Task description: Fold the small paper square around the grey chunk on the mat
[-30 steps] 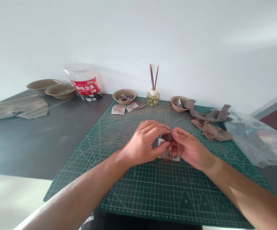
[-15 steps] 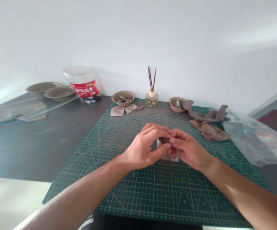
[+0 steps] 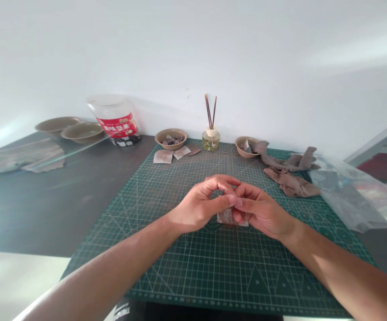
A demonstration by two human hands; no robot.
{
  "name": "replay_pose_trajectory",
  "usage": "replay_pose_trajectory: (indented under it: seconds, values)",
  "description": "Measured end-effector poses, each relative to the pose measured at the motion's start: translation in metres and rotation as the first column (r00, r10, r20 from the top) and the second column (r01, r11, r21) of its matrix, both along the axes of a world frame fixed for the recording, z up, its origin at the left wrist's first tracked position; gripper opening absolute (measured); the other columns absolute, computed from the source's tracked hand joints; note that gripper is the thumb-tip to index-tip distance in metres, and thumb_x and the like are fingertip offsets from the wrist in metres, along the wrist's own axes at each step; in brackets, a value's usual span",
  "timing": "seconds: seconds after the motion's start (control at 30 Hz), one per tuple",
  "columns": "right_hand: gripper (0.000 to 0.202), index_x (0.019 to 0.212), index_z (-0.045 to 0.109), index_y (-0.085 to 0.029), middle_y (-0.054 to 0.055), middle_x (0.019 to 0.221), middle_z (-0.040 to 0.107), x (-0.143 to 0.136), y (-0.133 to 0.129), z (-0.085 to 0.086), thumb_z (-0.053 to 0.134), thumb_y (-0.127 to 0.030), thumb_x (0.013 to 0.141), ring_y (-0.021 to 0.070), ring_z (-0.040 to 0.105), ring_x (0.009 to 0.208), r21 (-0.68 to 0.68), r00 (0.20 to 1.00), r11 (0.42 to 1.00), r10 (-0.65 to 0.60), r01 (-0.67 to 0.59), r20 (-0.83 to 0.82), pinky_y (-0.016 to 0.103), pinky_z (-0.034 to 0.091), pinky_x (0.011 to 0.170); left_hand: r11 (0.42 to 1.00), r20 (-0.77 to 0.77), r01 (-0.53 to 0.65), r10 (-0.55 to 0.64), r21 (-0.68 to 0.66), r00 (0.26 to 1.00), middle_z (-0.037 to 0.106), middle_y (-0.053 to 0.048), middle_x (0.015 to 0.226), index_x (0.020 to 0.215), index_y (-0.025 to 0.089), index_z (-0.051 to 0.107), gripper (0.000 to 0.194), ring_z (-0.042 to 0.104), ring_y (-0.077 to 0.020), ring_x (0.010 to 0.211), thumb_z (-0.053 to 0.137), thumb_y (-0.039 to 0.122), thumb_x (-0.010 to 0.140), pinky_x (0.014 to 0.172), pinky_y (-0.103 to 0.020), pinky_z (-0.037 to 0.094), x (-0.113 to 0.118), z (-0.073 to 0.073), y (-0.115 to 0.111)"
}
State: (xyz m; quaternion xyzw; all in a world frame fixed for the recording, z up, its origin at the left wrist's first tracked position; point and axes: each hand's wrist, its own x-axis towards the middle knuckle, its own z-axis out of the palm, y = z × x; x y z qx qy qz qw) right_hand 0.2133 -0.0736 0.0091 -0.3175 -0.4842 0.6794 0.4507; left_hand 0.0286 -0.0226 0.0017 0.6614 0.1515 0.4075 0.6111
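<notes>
Two hands of mine touch at the fingertips: on my left hand (image 3: 203, 206) and my right hand (image 3: 265, 213) the fingers are drawn inward, and from this end I cannot tell whether they clamp anything. Beneath them, a stained white sheet (image 3: 225, 216) lies on the green mat (image 3: 166, 196), partly hidden. Toward the back edge of the counter (image 3: 80, 196), I see a bowl of fragments (image 3: 161, 143) beside a reed diffuser (image 3: 211, 140).

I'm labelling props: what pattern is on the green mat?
Thin pale grid lines on the mat, clearest in the head view.
</notes>
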Motion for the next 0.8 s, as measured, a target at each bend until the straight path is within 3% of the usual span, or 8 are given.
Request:
replay_pose_trajectory:
  seconds: [0.3,0.53,0.8]
  values:
    - [0.023,0.076,0.062,-0.019,-0.002,0.060,0.066,0.0027,-0.0014,0.0000,0.077,-0.034,0.084,0.0101,0.056,0.051,-0.030,0.997,0.998,-0.061,0.060,-0.054,0.021,0.043,0.050,0.999,-0.090,-0.019,0.022,0.043,0.996,0.068,-0.009,0.124,0.092,0.018,0.071,0.027,0.066,-0.0242,0.109,0.056,0.040,0.099,0.096,-0.043,0.054,-0.0041,0.0036,0.0047]
    - [0.020,0.078,0.062,-0.019,-0.002,0.061,0.065,0.0029,-0.0018,-0.0001,0.074,-0.031,0.087,0.0094,0.057,0.054,-0.024,0.993,0.999,-0.051,0.048,-0.107,0.020,0.044,0.052,0.999,-0.058,0.035,-0.035,-0.010,0.998,0.066,-0.009,0.129,0.098,0.020,0.072,0.017,0.063,-0.0273,0.119,0.059,0.032,0.097,0.103,-0.047,0.049,-0.0064,0.0056,0.0039]
    - [0.018,0.080,0.063,-0.019,-0.002,0.062,0.065,0.0039,-0.0021,-0.0014,0.073,-0.031,0.088,0.0101,0.057,0.055,-0.024,0.995,0.998,-0.060,0.058,-0.079,0.021,0.044,0.053,0.995,-0.005,0.061,-0.062,-0.082,0.998,0.064,-0.010,0.131,0.099,0.019,0.071,0.013,0.064,-0.0280,0.117,0.065,0.028,0.093,0.100,-0.048,0.051,-0.0053,0.0035,0.0023]
